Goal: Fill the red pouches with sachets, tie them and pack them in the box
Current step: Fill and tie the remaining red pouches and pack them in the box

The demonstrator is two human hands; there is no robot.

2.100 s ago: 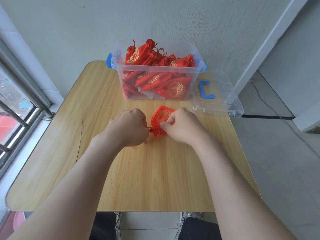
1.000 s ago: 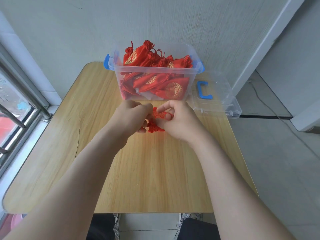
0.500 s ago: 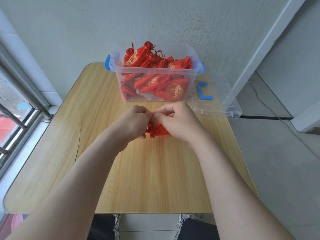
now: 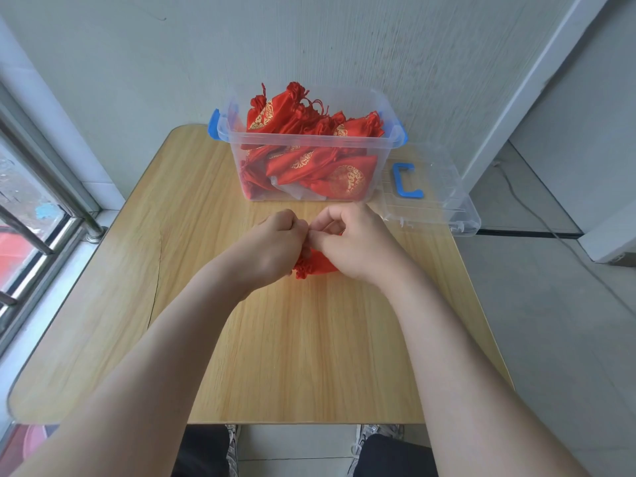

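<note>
A red pouch (image 4: 314,265) lies on the wooden table (image 4: 275,356), mostly hidden under my two hands; only its gathered neck and part of its body show. My left hand (image 4: 275,241) and my right hand (image 4: 351,241) meet fingertip to fingertip just above it, each with fingers curled and pinching at the pouch's drawstring, which is too thin to see clearly. Behind them stands the clear plastic box (image 4: 375,153) with blue handles, holding several tied red pouches with gold print (image 4: 344,179).
The box's clear lid (image 4: 444,201) with a blue clasp (image 4: 406,180) lies flat at the right of the box, overhanging the table's right edge. A window with metal bars (image 4: 31,208) runs along the left. A wall stands right behind the box.
My hands have drawn together over the pouch, from gripping its neck on either side to pinching above it. The pouch's gold-printed face is now hidden under my right hand.
</note>
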